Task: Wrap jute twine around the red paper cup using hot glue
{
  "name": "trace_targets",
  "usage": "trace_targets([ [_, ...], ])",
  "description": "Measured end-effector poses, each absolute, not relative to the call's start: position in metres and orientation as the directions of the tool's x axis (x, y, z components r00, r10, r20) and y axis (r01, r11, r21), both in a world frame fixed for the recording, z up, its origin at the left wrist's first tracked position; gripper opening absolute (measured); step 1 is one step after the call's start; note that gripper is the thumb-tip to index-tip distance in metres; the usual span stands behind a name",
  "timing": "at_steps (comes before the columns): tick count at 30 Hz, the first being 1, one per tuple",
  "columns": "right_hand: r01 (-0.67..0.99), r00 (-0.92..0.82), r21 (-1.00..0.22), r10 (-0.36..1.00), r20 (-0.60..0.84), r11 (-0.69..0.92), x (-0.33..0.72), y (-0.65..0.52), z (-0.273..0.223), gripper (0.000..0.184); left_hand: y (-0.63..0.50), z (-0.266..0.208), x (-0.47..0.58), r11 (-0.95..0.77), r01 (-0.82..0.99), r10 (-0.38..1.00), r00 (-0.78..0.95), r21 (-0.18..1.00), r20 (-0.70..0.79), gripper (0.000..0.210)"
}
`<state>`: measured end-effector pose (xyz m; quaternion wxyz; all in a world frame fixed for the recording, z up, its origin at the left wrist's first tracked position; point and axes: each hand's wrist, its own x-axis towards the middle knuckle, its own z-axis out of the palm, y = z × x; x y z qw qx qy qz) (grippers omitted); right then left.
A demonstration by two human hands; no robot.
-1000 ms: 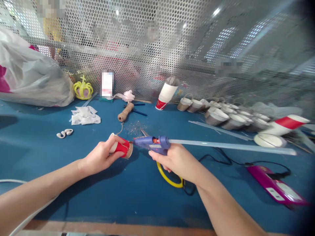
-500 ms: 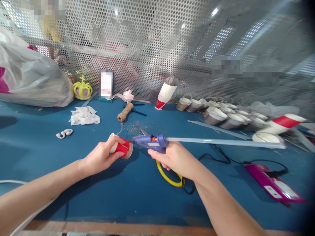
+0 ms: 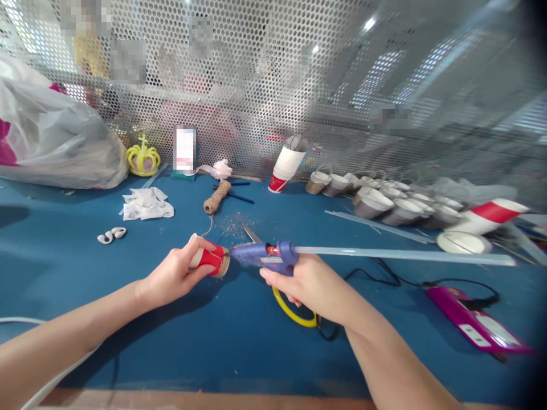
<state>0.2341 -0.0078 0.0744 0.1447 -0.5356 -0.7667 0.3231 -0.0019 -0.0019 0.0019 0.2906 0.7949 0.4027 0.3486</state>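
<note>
My left hand (image 3: 182, 270) grips a red and white paper cup (image 3: 217, 257) lying on its side, its base end toward the right. Brown twine is wound around that end, and a strand runs back to a spool of twine (image 3: 217, 197). In my right hand (image 3: 305, 279) is a blue hot glue gun (image 3: 269, 256), its nozzle at the cup's base end; whether they touch I cannot tell. A long clear glue stick (image 3: 401, 254) sticks out of the gun's back. Beneath the right hand lie scissors with a yellow handle (image 3: 294, 313), partly hidden.
Twine-wrapped cups (image 3: 371, 202) crowd the back right, near a stack of paper cups (image 3: 287, 164). A purple power strip (image 3: 478, 319) sits at right with a black cord. White tissue (image 3: 147, 203), earbuds (image 3: 111, 234), a yellow crown (image 3: 143, 156) and a plastic bag (image 3: 60, 131) are at left.
The glue gun and my right hand have shifted slightly right and down, the nozzle drawing back a little from the cup. My left hand keeps hold of the cup in nearly the same place.
</note>
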Motion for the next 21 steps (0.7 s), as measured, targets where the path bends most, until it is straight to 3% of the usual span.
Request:
trace_targets([
  [12,0.689,-0.348,-0.706,0.929,-0.124,0.164,0.224,0.008,0.070,0.021,-0.004,0.005,0.000,-0.555,0.445,0.814,0.464,0.703,0.349,0.016],
  [16,0.637,-0.313,-0.767,0.936,-0.163,0.080,0.225,0.010,0.073,0.013,-0.003,0.005,-0.001,-0.561,0.458,0.815,0.453,0.689,0.362,0.016],
  [21,0.581,-0.150,-0.812,0.987,-0.049,0.048,0.247,0.040,0.074,0.012,-0.005,0.005,-0.001,-0.554,0.465,0.823,0.429,0.691,0.372,0.017],
])
